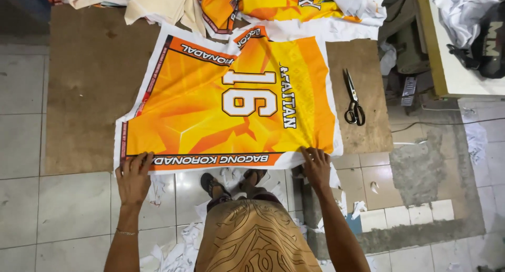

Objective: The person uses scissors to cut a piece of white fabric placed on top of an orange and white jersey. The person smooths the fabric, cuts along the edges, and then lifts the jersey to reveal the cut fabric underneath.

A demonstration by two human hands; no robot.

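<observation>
Orange printed fabric panel (231,104) lying flat at frame centre on brown board (89,93), long axis left-right, both hands (133,178) (317,167) palm-down, fingers spread, pressing its lower corners.

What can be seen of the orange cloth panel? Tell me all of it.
The orange cloth panel is printed fabric with yellow shading, white borders, white lettering and a large white number. It lies flat and spread out on a brown board on the tiled floor. The left hand and right hand press on its near edge. More printed cloth overlaps its far edge.
</observation>
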